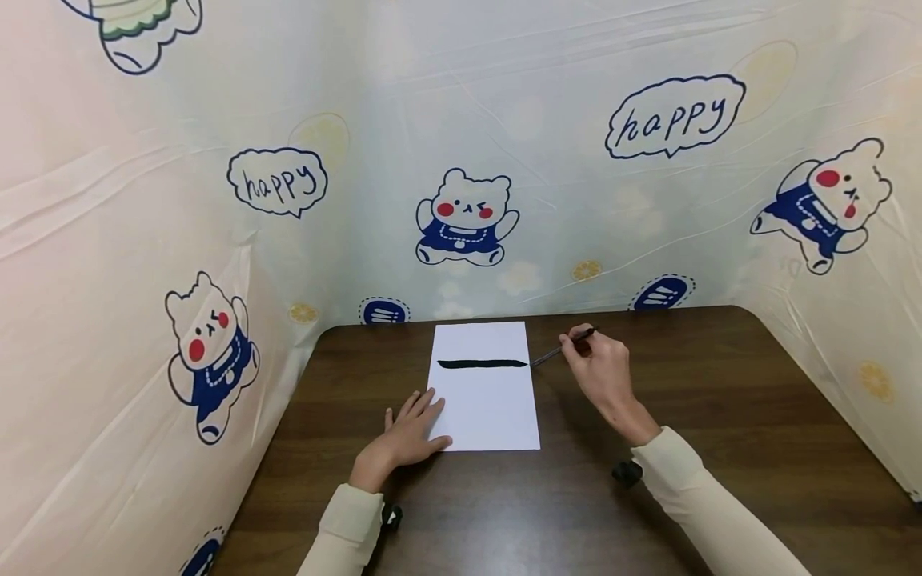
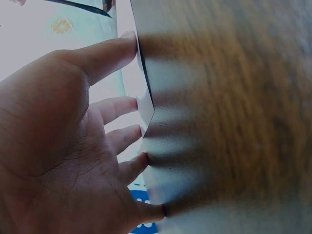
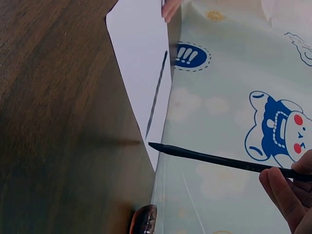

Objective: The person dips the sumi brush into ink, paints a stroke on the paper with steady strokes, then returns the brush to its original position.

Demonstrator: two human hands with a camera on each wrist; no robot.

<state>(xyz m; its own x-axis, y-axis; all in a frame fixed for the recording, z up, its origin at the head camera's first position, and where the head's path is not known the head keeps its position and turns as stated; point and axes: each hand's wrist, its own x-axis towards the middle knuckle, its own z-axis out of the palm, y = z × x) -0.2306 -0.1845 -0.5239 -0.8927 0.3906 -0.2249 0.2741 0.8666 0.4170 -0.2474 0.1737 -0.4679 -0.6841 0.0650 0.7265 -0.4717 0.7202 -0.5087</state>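
A white sheet of paper [image 1: 490, 416] lies on the brown table, with one thick black stroke [image 1: 483, 364] running across its upper half. My left hand [image 1: 406, 436], fingers spread, rests at the sheet's lower left edge, partly on the paper. In the left wrist view the palm of that hand [image 2: 58, 141] shows, its fingertips down at the paper's edge. Between thumb and fingers my right hand [image 1: 601, 372] holds a slim black pen [image 3: 209, 157]. Its tapered tip is just off the sheet's right edge, near the stroke's right end; whether it touches anything I cannot tell.
The wooden table [image 1: 706, 384] spreads around the paper. A pale curtain [image 1: 562, 200] printed with bears and "happy" bubbles encloses its back and sides. A dark glossy rounded shape [image 3: 144, 219], of unclear kind, appears low in the right wrist view.
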